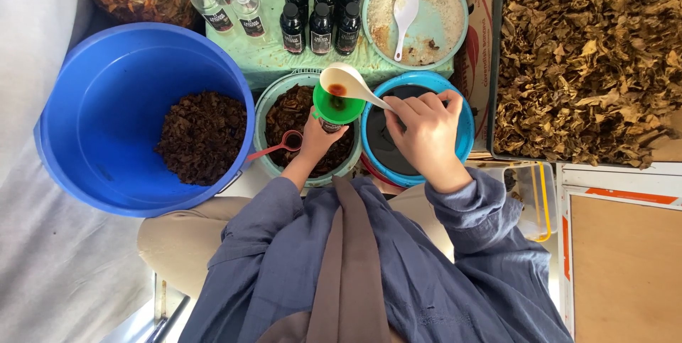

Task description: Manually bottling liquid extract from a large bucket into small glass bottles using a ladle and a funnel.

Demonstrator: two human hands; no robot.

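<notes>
Blue bucket (pixel 92 122) holds dark shreds. Right of it, left hand (pixel 316 137) grips a bottle under green funnel (pixel 337 105); right hand (pixel 426 130) pinches white ladle (pixel 352 83) carrying brown liquid.

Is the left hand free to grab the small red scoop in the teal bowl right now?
Probably not as things stand: the left hand is wrapped around the small bottle under the green funnel. The red scoop lies just beside it with nothing over it, so only the hand's grip is the obstacle.
</notes>
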